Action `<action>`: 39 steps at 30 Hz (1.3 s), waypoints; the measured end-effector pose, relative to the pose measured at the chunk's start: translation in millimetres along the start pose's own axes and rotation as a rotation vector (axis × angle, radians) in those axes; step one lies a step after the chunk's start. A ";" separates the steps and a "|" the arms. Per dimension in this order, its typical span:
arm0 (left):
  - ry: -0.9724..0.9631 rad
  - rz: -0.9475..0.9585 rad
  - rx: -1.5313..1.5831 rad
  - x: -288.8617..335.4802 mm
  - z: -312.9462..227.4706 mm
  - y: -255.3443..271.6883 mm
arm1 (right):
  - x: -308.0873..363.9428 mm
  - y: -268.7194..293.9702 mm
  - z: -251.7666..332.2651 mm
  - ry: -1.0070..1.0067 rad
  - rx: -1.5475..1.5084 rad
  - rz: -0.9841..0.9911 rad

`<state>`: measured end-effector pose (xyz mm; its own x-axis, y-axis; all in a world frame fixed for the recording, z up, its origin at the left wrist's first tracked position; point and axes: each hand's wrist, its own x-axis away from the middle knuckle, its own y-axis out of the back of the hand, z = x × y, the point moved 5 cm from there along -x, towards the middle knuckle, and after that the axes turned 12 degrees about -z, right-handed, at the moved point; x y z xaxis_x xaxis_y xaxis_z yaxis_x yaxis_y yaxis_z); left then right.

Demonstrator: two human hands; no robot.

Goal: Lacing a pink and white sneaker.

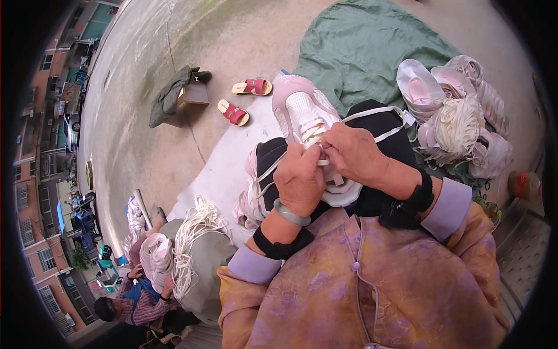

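Note:
A pink and white sneaker (292, 93) lies across my lap, its toe pointing away from me. White laces cross over its tongue, and one loose lace (383, 115) runs over the black cloth on my right thigh. My left hand (298, 181) is closed in a pinch on the lace at the upper eyelets. Close against it, my right hand (353, 152) pinches the same lacing, its fingers curled. The fingertips nearly meet over the shoe's opening and partly cover the tongue. Another pink and white shoe (249, 198) shows beside my left thigh.
Several pink and white shoes (442, 87) and a bundle of white laces (456, 129) lie at right by a green cloth (366, 46). Red slippers (254, 87) and a box (195, 93) stand ahead. At lower left, another person (145, 299) handles shoes near hanging laces (195, 247).

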<state>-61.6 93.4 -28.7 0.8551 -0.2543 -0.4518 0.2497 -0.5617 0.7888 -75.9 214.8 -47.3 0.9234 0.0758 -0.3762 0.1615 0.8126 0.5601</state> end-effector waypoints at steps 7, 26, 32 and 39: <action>0.307 -0.054 0.291 -1.4 6.9 -2.6 | -8.9 9.4 0.8 -0.049 -0.030 0.083; 0.222 0.130 -0.546 70.4 90.4 116.7 | -13.2 56.5 -12.4 0.219 -0.035 -0.338; 0.060 -0.123 0.132 32.5 22.6 42.1 | -14.7 57.1 -4.9 0.231 -0.017 -0.299; 0.195 -0.001 0.184 27.1 37.1 29.9 | -8.7 53.7 3.7 0.268 -0.021 -0.299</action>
<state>-47.7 40.5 -32.9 0.9308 -0.1068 -0.3496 0.1793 -0.7001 0.6912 -74.0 255.6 -11.3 0.7129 -0.0201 -0.7010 0.3998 0.8329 0.3827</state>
